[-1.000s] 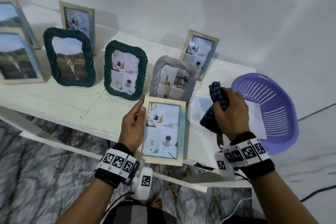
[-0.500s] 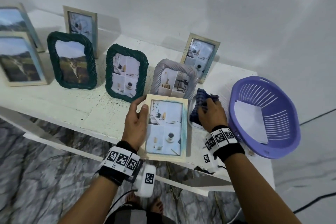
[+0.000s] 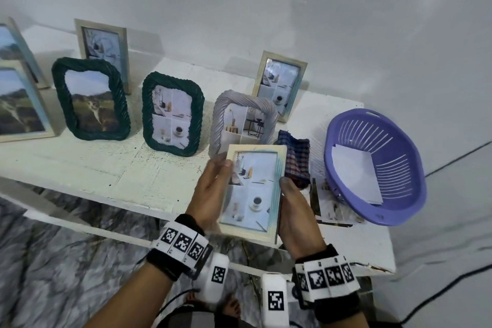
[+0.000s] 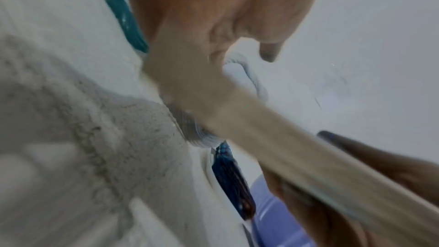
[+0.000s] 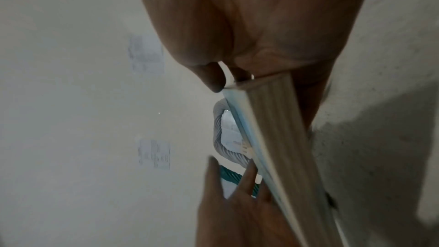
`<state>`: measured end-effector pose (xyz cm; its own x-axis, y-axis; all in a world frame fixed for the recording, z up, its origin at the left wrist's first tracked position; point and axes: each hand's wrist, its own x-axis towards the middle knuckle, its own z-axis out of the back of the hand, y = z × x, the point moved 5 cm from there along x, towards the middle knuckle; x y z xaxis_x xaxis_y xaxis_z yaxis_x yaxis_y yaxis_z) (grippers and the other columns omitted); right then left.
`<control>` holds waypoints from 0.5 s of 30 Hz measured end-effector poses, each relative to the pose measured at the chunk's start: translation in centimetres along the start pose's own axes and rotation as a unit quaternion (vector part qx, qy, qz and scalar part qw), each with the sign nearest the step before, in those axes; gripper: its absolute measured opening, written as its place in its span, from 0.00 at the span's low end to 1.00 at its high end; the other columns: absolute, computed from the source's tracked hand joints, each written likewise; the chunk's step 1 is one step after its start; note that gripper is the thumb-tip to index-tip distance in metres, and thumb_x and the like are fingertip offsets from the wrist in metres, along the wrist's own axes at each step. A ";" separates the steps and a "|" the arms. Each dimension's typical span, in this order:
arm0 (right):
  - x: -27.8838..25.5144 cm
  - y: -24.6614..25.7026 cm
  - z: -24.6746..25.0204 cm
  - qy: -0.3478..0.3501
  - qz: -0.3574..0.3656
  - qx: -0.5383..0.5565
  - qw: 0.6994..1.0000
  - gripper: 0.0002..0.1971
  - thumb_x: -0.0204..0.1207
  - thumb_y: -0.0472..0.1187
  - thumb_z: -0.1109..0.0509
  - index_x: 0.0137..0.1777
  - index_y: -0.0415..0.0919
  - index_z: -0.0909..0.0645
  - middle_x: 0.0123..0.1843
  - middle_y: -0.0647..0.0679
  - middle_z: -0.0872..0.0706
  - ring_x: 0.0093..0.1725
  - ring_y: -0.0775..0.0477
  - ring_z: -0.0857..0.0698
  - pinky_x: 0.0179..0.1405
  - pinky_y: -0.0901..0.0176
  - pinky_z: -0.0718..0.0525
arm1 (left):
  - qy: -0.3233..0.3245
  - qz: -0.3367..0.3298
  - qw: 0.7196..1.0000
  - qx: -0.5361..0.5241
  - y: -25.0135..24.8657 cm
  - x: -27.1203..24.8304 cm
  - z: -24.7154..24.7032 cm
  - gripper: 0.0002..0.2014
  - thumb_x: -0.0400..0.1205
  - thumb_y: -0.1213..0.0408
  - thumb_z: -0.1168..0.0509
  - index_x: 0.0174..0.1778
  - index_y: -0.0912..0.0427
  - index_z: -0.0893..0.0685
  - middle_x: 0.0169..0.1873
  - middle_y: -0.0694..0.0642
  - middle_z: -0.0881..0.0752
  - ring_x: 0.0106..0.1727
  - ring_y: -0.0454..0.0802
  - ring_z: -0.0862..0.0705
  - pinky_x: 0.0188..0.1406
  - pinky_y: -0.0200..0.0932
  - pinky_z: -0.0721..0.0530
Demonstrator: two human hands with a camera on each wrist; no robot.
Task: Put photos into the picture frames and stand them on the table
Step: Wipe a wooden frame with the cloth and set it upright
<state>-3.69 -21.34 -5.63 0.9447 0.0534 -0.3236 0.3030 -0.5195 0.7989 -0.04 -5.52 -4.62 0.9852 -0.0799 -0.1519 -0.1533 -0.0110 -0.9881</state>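
A pale wooden frame (image 3: 253, 189) with a photo of a room and a coffee cup is held tilted above the table's front edge (image 3: 159, 210). My left hand (image 3: 217, 178) grips its left edge, thumb on the front. On the right edge my right hand (image 3: 288, 194) grips it, thumb on the front and fingers behind. The left wrist view shows the frame's edge (image 4: 273, 147) running blurred across the picture. In the right wrist view the frame (image 5: 273, 129) is seen edge-on between both hands.
Several filled frames stand on the white table: a grey twisted frame (image 3: 239, 120) just behind, a green one (image 3: 173, 114) to its left. A checked cloth (image 3: 296, 160) lies beside the held frame. A purple basket (image 3: 394, 146) holds white paper; loose photos (image 3: 330, 208) lie at its edge.
My right hand laid the checked cloth on the table and moved to the frame's right edge. The frame, held before by my left hand alone, is now gripped by both hands.
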 end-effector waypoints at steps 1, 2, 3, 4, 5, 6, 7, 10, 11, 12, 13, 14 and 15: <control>-0.1 0.1 0.1 -0.006 0.021 -0.033 0.999 0.21 0.88 0.50 0.45 0.74 0.40 0.25 0.70 0.37 0.18 0.70 0.34 0.20 0.71 0.29 0.26 | 0.050 0.019 0.998 0.025 0.1 -0.5 -0.8 0.21 0.85 0.45 0.46 0.75 0.40 0.33 0.67 0.29 0.25 0.65 0.27 0.24 0.68 0.40 0.29; -0.4 0.3 -0.1 -0.011 0.037 -0.081 0.996 0.20 0.88 0.51 0.46 0.72 0.44 0.23 0.68 0.41 0.16 0.69 0.37 0.18 0.70 0.32 0.24 | 0.085 0.040 0.995 0.039 0.4 -0.7 -1.3 0.33 0.81 0.38 0.45 0.82 0.41 0.40 0.76 0.35 0.31 0.72 0.34 0.28 0.73 0.47 0.32; -0.6 0.5 -0.4 -0.013 0.053 -0.136 0.989 0.19 0.88 0.51 0.46 0.70 0.47 0.21 0.66 0.45 0.15 0.67 0.42 0.17 0.69 0.36 0.22 | 0.110 0.062 0.991 0.033 0.8 -0.8 -1.8 0.42 0.76 0.33 0.42 0.85 0.44 0.46 0.81 0.43 0.35 0.77 0.43 0.30 0.74 0.51 0.34; -0.8 0.7 -0.8 -0.010 0.069 -0.185 0.980 0.17 0.88 0.50 0.45 0.68 0.50 0.19 0.64 0.49 0.13 0.64 0.45 0.15 0.66 0.41 0.19 | 0.125 0.081 0.989 0.004 1.2 -0.8 -2.2 0.49 0.71 0.28 0.39 0.86 0.46 0.46 0.82 0.49 0.34 0.78 0.48 0.30 0.77 0.56 0.35; -1.0 0.7 -1.3 0.002 0.088 -0.220 0.972 0.16 0.88 0.48 0.45 0.66 0.51 0.18 0.61 0.51 0.12 0.61 0.47 0.14 0.61 0.47 0.16 | 0.131 0.092 0.986 -0.038 1.4 -0.9 -2.5 0.53 0.67 0.25 0.35 0.84 0.48 0.41 0.79 0.53 0.28 0.76 0.52 0.26 0.78 0.62 0.33; -1.2 0.8 -1.8 0.020 0.109 -0.248 0.962 0.14 0.88 0.44 0.43 0.65 0.52 0.18 0.60 0.52 0.12 0.58 0.48 0.14 0.54 0.54 0.15 | 0.127 0.105 0.983 -0.085 1.5 -0.9 -2.6 0.53 0.65 0.24 0.31 0.81 0.52 0.34 0.73 0.57 0.21 0.73 0.55 0.22 0.75 0.67 0.29; -1.4 0.8 -2.3 0.032 0.135 -0.280 0.950 0.14 0.87 0.40 0.41 0.66 0.52 0.18 0.61 0.52 0.13 0.57 0.49 0.14 0.49 0.59 0.16 | 0.121 0.121 0.977 -0.126 1.6 -0.8 -2.8 0.51 0.65 0.26 0.29 0.78 0.56 0.29 0.69 0.61 0.18 0.70 0.59 0.19 0.73 0.70 0.27; -1.6 0.8 -2.9 0.042 0.205 -0.360 0.909 0.21 0.82 0.31 0.34 0.71 0.49 0.23 0.61 0.51 0.16 0.56 0.53 0.15 0.49 0.68 0.19 | 0.115 0.158 0.962 -0.193 1.3 -1.0 -3.0 0.47 0.70 0.32 0.27 0.75 0.63 0.27 0.69 0.72 0.21 0.71 0.69 0.22 0.75 0.72 0.31; -1.5 0.6 -2.8 0.045 0.210 -0.364 0.906 0.23 0.80 0.30 0.32 0.72 0.48 0.24 0.59 0.50 0.16 0.53 0.53 0.16 0.48 0.69 0.19 | 0.118 0.163 0.959 -0.200 1.2 -1.0 -2.9 0.47 0.70 0.32 0.27 0.75 0.64 0.28 0.69 0.75 0.23 0.73 0.72 0.24 0.76 0.72 0.33; -1.5 0.6 -2.8 0.045 0.207 -0.362 0.908 0.24 0.79 0.31 0.31 0.73 0.49 0.25 0.56 0.51 0.16 0.49 0.54 0.16 0.45 0.69 0.20 | 0.122 0.166 0.957 -0.203 1.0 -1.1 -2.9 0.47 0.70 0.32 0.28 0.74 0.64 0.28 0.66 0.75 0.23 0.72 0.72 0.24 0.76 0.72 0.34; -1.5 0.5 -2.7 0.039 0.206 -0.368 0.906 0.24 0.79 0.33 0.29 0.72 0.51 0.25 0.52 0.52 0.17 0.45 0.55 0.17 0.43 0.70 0.20 | 0.126 0.164 0.958 -0.196 0.7 -1.0 -2.9 0.46 0.70 0.31 0.28 0.72 0.64 0.26 0.61 0.74 0.22 0.68 0.72 0.22 0.76 0.71 0.33; -1.4 0.6 -2.4 0.026 0.210 -0.391 0.896 0.24 0.78 0.36 0.28 0.72 0.54 0.25 0.49 0.53 0.18 0.42 0.55 0.18 0.41 0.69 0.21 | 0.132 0.154 0.962 -0.181 0.3 -0.9 -2.8 0.44 0.69 0.29 0.29 0.68 0.63 0.23 0.53 0.69 0.21 0.61 0.68 0.20 0.73 0.67 0.28; -1.4 0.6 -2.2 0.012 0.221 -0.433 0.874 0.24 0.77 0.39 0.27 0.71 0.55 0.25 0.46 0.56 0.19 0.40 0.56 0.19 0.40 0.68 0.21 | 0.133 0.138 0.968 -0.160 0.0 -0.8 -2.8 0.41 0.68 0.28 0.30 0.62 0.60 0.19 0.46 0.64 0.21 0.52 0.62 0.19 0.63 0.60 0.21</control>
<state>-4.54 -19.83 -3.55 0.9927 0.0334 0.1159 -0.1202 0.3463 0.9304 -1.00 -8.21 -4.46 0.8549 -0.3769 -0.3565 -0.4662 -0.2568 -0.8466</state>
